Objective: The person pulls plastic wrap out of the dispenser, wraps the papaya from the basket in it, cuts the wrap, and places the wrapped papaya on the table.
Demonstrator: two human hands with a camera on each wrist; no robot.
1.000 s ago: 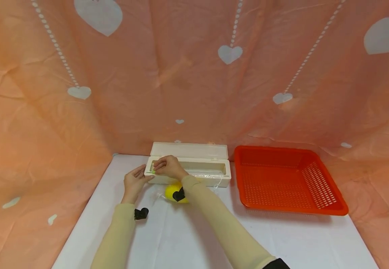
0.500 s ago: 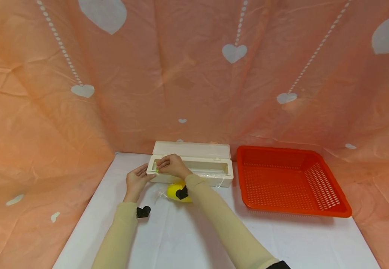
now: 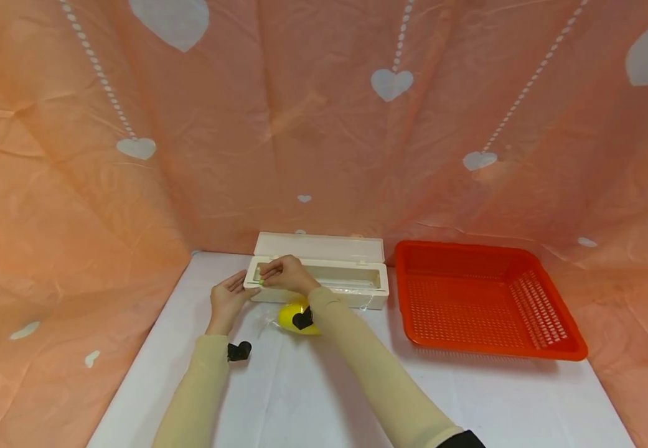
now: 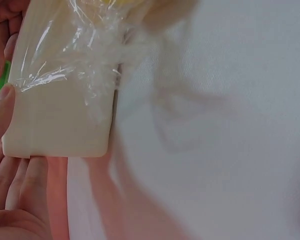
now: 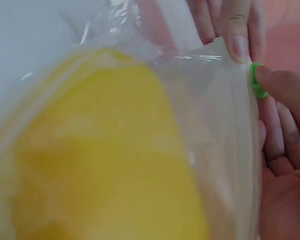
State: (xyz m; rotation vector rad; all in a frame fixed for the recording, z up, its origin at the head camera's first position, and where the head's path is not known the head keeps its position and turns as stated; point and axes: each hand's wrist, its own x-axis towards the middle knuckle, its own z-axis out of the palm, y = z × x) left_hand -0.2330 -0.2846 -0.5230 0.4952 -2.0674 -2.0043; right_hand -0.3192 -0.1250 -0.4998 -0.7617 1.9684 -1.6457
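My R hand (image 3: 287, 277) pinches the green slider (image 5: 258, 81) btwn thumb & fingers, at the L end of the white box's (image 4: 65, 120) front rim. My L hand (image 3: 228, 306) grips that same end, thumb just beside the slider. Box sits nr the table's (image 3: 279, 386) back edge, lid (image 3: 318, 246) up. Film-wrapped yellow thing (image 3: 291, 316) lies just in front, partly hidden by R wrist. Red basket (image 3: 404, 292) nr back R corner.

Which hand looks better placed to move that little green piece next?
Probably the right hand: it pinches the green piece, while the left hand holds one end of the white box.
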